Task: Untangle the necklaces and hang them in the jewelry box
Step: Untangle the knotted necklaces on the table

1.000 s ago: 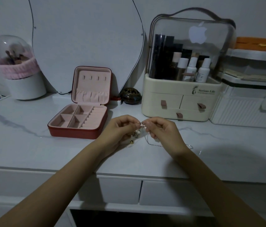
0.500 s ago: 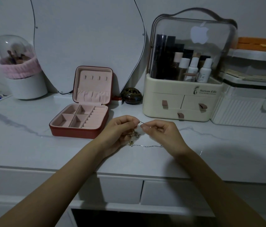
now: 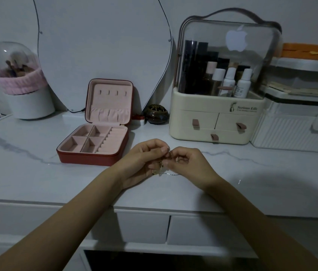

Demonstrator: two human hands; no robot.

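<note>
Bench (image 3: 37, 178): white marbled top with grey veins, two shallow drawers beneath the front edge.
Mirror (image 3: 103, 45): large, rounded, leaning against the wall behind the jewelry box.
Cosmetics organiser (image 3: 216, 122): cream base with three small drawers, clear domed lid with handle, bottles and dark tubes inside; at right rear of the bench.
Ribbed white case (image 3: 291, 133): just right of the organiser, touching or nearly so.
Brush holder (image 3: 31, 102): white tub with clear dome and a pink band round it, far left rear.
Jewelry box (image 3: 87, 158): red outside, pink lining, open; lid upright with a row of small hooks and a gathered pocket; tray split into four square cells and a ring-roll strip; left of the hands, apart from them.
Left hand (image 3: 144, 161): fingers curled, thumb and forefinger pinching the chain; grip closed on the necklaces.
Right hand (image 3: 191, 163): fingertips almost meeting the left's, fingers curled, pinching the same tangle.
Dark round pot (image 3: 156, 114): between box lid and organiser.
Necklaces (image 3: 161, 169): thin chains with small gold pieces, bunched between both hands, a strand trailing along the bench under the right hand.
</note>
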